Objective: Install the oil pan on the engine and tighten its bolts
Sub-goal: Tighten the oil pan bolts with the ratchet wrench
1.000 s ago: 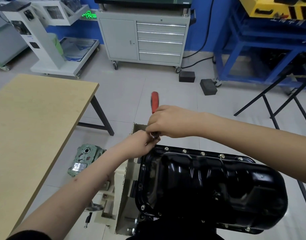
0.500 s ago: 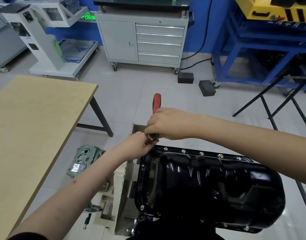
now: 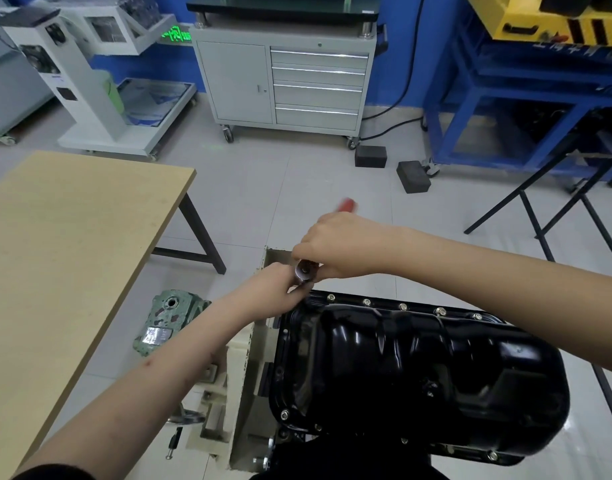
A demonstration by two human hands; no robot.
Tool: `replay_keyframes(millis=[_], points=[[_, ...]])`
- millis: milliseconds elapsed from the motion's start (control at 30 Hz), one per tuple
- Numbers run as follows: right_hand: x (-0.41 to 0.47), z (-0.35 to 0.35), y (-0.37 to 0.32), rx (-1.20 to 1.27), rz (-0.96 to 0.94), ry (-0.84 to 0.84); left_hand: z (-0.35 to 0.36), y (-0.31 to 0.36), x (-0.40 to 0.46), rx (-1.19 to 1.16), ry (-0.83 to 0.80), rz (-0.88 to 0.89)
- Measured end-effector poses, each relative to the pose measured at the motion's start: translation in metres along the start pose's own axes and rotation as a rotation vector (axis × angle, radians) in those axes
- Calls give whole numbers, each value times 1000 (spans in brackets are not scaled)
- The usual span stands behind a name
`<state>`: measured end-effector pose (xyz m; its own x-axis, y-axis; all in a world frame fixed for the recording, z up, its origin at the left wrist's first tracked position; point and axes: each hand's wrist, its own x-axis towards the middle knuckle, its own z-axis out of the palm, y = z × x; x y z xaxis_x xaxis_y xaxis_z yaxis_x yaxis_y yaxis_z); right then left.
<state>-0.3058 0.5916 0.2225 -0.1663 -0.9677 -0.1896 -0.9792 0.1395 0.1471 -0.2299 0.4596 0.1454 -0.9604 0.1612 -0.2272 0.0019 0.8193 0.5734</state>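
Oil pan [image 3: 418, 368] sits on the engine, bolts lining its rim. Ratchet [image 3: 306, 270] handle just swung from 12 toward 1 o'clock, right hand [image 3: 339, 247] clenched round it, left hand [image 3: 276, 289] pinching the socket, so that corner bolt's tightening.

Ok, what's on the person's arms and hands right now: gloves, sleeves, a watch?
Both hands are bare: no gloves on the left hand or the right hand, and no watch or rings show. Both forearms are uncovered. A dark sleeve edge shows on the left arm at the bottom of the frame.
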Motion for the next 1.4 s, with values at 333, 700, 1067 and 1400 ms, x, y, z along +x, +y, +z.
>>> replay_keyframes(millis=[333, 700, 1067, 1400], points=[[2, -2, 1, -31, -42, -14, 0, 2, 2, 15, -24, -23], [0, -2, -1, -7, 40, -55, 3, 2, 1, 32, 33, -47], [0, -1, -2, 44, 162, -66, 3, 3, 1, 71, 101, -62], [1, -3, -4, -8, 59, -15, 2, -4, 1, -17, 65, -33]])
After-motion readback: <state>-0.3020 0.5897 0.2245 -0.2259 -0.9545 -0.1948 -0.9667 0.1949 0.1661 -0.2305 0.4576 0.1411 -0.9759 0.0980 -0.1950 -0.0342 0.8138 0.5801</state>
